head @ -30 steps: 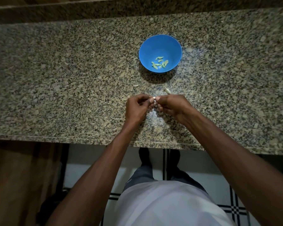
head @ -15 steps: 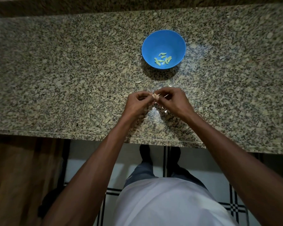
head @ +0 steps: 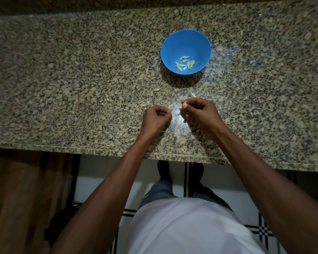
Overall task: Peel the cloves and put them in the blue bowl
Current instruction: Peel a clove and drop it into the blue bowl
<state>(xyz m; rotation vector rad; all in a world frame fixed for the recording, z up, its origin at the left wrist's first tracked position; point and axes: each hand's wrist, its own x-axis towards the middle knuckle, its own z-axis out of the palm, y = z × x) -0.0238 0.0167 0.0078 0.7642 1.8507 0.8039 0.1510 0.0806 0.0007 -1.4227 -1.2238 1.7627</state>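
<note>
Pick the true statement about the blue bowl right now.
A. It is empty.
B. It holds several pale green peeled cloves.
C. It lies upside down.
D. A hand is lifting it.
B: the blue bowl stands upright on the counter with a cluster of peeled cloves at its bottom.

One blue bowl (head: 186, 52) stood beyond the right hand (head: 200, 114), holding about eight peeled cloves (head: 184, 64). Two hands worked, the left hand (head: 157, 120) just beside the right. Two loose bits of peel lay past the hands: one scrap (head: 157, 89) ahead of the left, another piece (head: 192, 95) at the right's knuckles
</note>
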